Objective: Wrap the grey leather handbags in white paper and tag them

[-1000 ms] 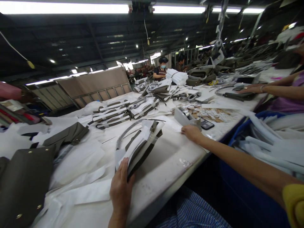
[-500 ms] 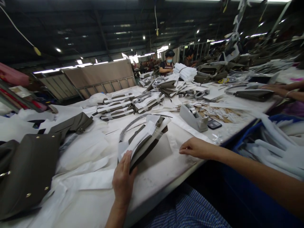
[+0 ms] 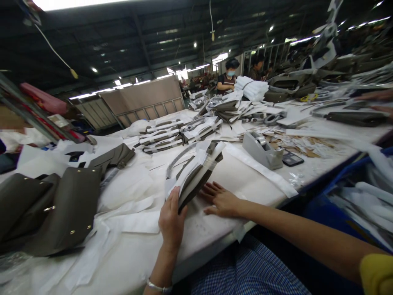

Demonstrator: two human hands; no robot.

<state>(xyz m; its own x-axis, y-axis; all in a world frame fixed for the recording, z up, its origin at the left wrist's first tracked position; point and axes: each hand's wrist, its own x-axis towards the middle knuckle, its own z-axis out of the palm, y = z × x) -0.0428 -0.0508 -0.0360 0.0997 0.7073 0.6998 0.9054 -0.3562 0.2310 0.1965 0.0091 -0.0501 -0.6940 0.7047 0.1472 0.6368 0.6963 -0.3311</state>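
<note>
My left hand grips the near end of a folded dark olive handbag, fingers over its white wrapping and thumb at its lower side. The bag is tilted on the table, with white paper and clear tape round it. Its handle, covered in grey wrap, arches out on the far left side. My right hand lies low at the bag's right side, fingers stretched out and spread, with nothing held. Some of its fingertips are in the bag's shadow, so I cannot tell whether they touch it.
A grey tape dispenser and a dark phone-like device stand to the right. Wrapped bags are piled behind. Unwrapped olive bags lie left. A blue bin holds white foam strips. Co-workers are across the table.
My right hand has moved left from the bare table to the bag's side, and its fingers have spread. My left hand keeps its hold. The camera view has shifted left.
</note>
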